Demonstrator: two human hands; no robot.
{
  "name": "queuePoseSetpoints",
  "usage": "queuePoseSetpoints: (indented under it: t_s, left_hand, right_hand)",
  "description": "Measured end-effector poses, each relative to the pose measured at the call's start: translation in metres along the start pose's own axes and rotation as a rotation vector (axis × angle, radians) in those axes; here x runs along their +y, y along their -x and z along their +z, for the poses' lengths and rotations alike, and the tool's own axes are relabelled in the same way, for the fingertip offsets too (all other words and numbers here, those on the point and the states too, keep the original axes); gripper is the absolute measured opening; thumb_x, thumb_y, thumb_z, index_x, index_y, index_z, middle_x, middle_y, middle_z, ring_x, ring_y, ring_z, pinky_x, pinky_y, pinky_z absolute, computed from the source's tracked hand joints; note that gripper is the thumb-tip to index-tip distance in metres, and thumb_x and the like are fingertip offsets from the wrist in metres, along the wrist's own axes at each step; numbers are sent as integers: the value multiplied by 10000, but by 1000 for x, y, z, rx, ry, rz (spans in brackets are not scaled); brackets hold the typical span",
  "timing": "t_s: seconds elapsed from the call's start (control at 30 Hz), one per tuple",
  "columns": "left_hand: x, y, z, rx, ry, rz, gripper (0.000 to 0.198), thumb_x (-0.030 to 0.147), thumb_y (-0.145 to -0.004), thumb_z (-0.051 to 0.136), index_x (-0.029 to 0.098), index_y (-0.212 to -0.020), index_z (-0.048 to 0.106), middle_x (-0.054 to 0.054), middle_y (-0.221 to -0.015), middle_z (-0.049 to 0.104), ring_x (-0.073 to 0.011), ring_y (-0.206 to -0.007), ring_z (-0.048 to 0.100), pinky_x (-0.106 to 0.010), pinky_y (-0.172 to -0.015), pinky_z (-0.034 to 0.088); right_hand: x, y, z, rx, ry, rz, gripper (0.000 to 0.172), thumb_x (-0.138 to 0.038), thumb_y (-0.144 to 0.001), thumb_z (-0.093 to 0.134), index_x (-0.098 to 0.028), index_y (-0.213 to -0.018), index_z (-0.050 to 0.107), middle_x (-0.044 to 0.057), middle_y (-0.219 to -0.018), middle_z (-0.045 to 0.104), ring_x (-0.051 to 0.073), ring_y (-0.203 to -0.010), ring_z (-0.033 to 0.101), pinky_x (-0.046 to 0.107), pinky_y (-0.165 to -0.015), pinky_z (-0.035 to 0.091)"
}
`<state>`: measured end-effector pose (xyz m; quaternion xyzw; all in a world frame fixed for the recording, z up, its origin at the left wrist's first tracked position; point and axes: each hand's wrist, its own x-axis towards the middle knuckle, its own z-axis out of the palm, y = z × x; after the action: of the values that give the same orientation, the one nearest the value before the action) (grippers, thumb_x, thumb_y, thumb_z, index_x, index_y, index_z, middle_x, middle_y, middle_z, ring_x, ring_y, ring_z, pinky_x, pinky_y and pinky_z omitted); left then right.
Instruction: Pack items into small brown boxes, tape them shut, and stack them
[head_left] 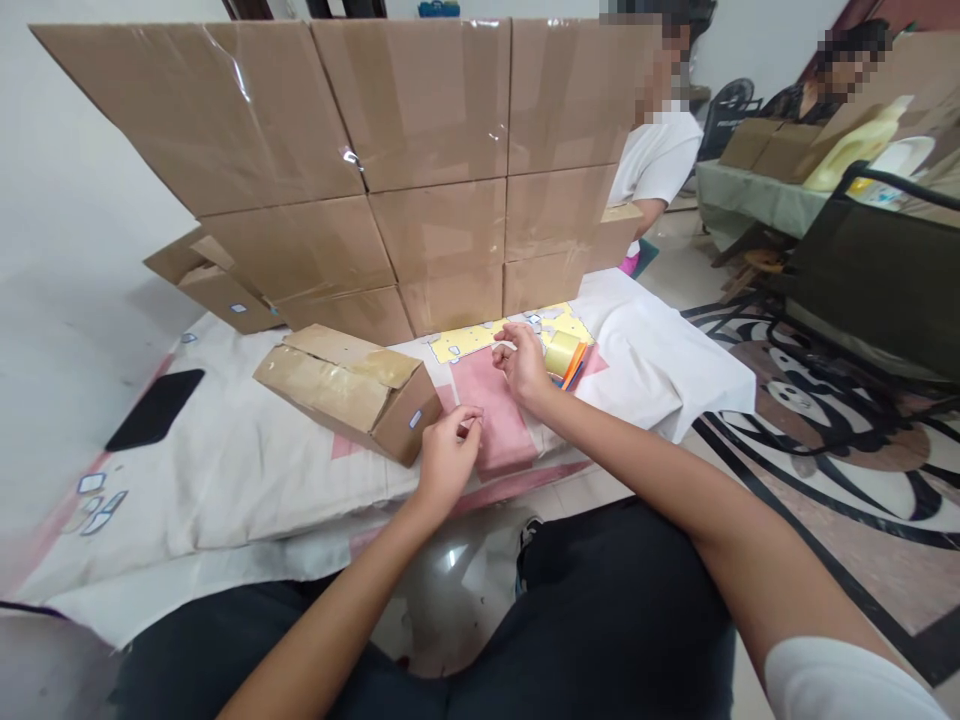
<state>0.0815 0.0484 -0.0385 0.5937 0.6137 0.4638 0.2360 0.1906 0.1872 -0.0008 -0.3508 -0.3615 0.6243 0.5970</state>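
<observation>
My left hand [452, 447] is closed in a pinch over the table's front part; whatever its fingertips hold is too small to make out. Just left of it lies a closed cardboard box [341, 385] with tape along its top and a small label on its end. Farther forward and to the right, my right hand [521, 365] has bent fingers with gaps between them, and nothing shows in them. Beside that hand, partly behind it, sits a yellowish roll of tape [562, 352] on an orange and blue tape dispenser [576, 366].
Behind stands a wall of taped cardboard boxes [439, 110]. An open box [217, 285] and a black flat object [155, 410] lie left on the cloth-covered table [247, 480]. A person in a white sleeve [664, 165] sits beyond; another is at a far table. A dark chair [885, 270] stands right.
</observation>
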Motion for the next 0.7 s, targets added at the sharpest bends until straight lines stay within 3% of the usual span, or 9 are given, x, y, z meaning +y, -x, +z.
queuePoseSetpoints:
  t_s: [0.17,0.37,0.53,0.63,0.7]
  left_hand:
    - [-4,-1,-8,16,-148,149,231,155,-893,541,197,-1018,731,-69,-1076,750,-192,-918,698,-303,-836,524]
    - [-10,8,-17,2,-216,175,168,168,-895,565,201,-972,710,-45,-970,754,-175,-763,675,-295,-751,503]
    - [-10,26,-43,37,-244,255,165,193,-932,531,213,-979,688,-35,-961,740,-166,-812,676,-286,-779,495]
    - [-11,34,-72,266,-299,447,105,209,-915,581,209,-980,663,-54,-959,706,-179,-906,659,-302,-860,491]
    - [-14,32,-94,526,-361,511,164,272,-858,675,188,-993,635,-71,-964,659,-212,-960,624,-364,-920,482]
  right_hand:
    - [-13,5,-9,67,16,-61,194,-324,-740,561,-241,-833,412,-59,-798,524,58,-466,449,216,-456,301]
    - [-13,25,1,45,40,-87,212,-322,-715,587,-241,-855,449,-74,-793,539,52,-474,468,205,-459,303]
    - [-19,39,11,5,152,-165,183,-329,-743,578,-240,-850,459,-62,-806,532,59,-508,460,208,-489,322]
    - [-18,50,12,-198,401,-296,216,-351,-771,619,-238,-926,520,-4,-946,603,121,-726,583,273,-682,474]
    - [-10,59,14,-424,609,-368,475,-374,-741,715,-232,-1156,533,85,-1239,597,215,-1076,606,392,-947,482]
